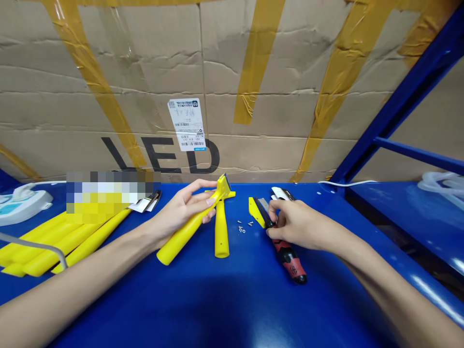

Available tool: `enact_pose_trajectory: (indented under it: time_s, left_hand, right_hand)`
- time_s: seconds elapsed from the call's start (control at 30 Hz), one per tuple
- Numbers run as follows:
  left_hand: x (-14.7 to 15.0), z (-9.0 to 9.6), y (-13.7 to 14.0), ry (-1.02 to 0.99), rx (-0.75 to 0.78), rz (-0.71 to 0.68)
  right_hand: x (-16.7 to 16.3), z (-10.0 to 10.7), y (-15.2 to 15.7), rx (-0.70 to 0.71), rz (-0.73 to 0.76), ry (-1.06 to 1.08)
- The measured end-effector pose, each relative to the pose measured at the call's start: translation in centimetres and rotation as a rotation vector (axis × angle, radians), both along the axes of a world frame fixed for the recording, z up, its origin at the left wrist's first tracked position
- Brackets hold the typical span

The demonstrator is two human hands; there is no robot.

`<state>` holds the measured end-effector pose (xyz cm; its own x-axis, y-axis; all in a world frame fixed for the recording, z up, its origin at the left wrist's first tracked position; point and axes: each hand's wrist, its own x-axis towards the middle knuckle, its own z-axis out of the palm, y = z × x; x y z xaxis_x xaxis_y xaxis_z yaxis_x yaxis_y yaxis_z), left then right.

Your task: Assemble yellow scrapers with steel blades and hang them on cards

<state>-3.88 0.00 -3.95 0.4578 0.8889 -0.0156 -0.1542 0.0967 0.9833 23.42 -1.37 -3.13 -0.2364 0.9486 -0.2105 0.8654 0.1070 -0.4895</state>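
My left hand [190, 203] is wrapped around a yellow scraper [186, 229], tilted with its head up and a dark edge at the tip. Just right of it, a second yellow scraper [222, 232] lies on the blue table, its head partly hidden behind my left fingers. My right hand [293, 222] is closed in a pinch at the upper end of a red-and-black screwdriver [290, 261], whose shaft I cannot see. Beside those fingertips lie a small yellow plate [255, 211] and a black strip with a grey blade [263, 207]. Several small screws [241, 228] are scattered between the hands.
Several yellow handles [72, 241] are piled at the left, partly blurred out, near a white device [25, 205] and a grey cable [39, 246]. A large cardboard box [224, 72] stands behind the table [181, 309]. A blue metal frame [398, 101] rises at the right.
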Motion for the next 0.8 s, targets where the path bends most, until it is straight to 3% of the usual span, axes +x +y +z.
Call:
enact_pose_trajectory:
  time_s: [0.07, 0.27, 0.57, 0.67, 0.8]
  left_hand:
    - [0.0, 0.0, 0.0, -0.037, -0.059, -0.005]
    - [0.1, 0.0, 0.1, -0.164, -0.217, -0.005]
    - [-1.1, -1.4, -0.5, -0.333, -0.374, -0.077]
    - [-1.2, -1.9, -0.9, -0.376, -0.413, -0.065]
    - [-0.9, -2.1, -1.1, -0.399, -0.412, -0.080]
  right_hand:
    - [0.3, 0.1, 0.0, 0.060, 0.048, -0.035]
    - [-0.7, -0.1, 0.3, 0.427, 0.311, -0.063]
    - [-2.3, -1.2, 0.6, 0.409, 0.387, -0.140]
    - [-2.0, -1.1, 0.6, 0.418, 0.397, -0.077]
    - [-2.6, -0.9, 0.2, 0.552, 0.341, 0.134]
